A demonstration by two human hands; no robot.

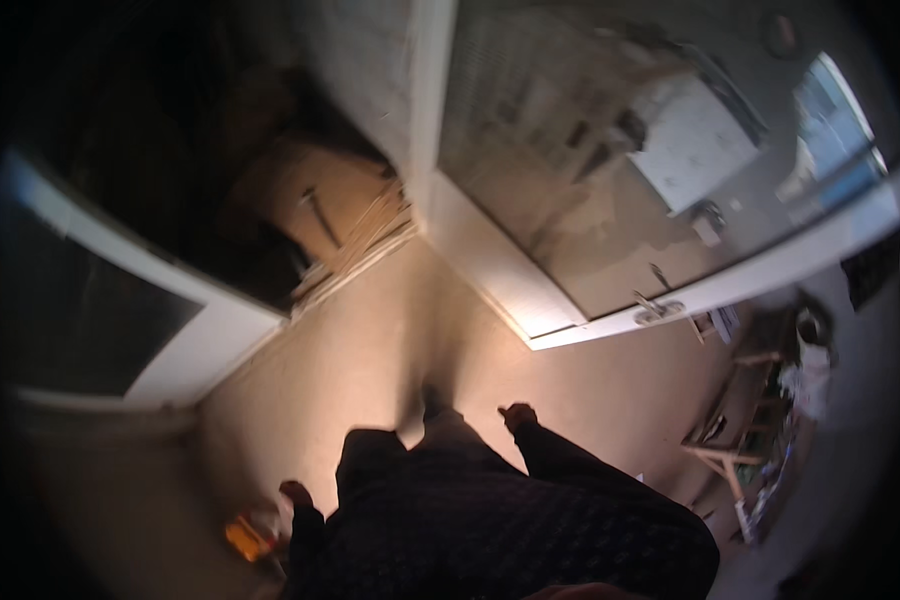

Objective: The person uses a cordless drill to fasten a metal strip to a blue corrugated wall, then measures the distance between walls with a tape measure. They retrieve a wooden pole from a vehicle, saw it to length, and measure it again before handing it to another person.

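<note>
At the end of its dark sleeve, my right hand (516, 415) hangs out over the floor, thumb apart from the loosely bent fingers. Nothing shows in it, and it touches nothing. My left hand (295, 494) is low at my left side, dim and blurred. Right beside it is an orange-yellow object (250, 538) with a paler part next to it; its kind is unclear, and I cannot tell whether the hand holds it. Ahead on the right, a white-framed glass door (500, 265) stands swung out, with a metal handle (658, 308) on its edge.
Another white-framed door panel (185, 350) is at the left. Between them a threshold (355, 265) leads to a dim space with a brown board (300, 200). A wooden stand (730, 460) with cluttered items stands at the right. My foot (432, 395) is on the lit floor (370, 340).
</note>
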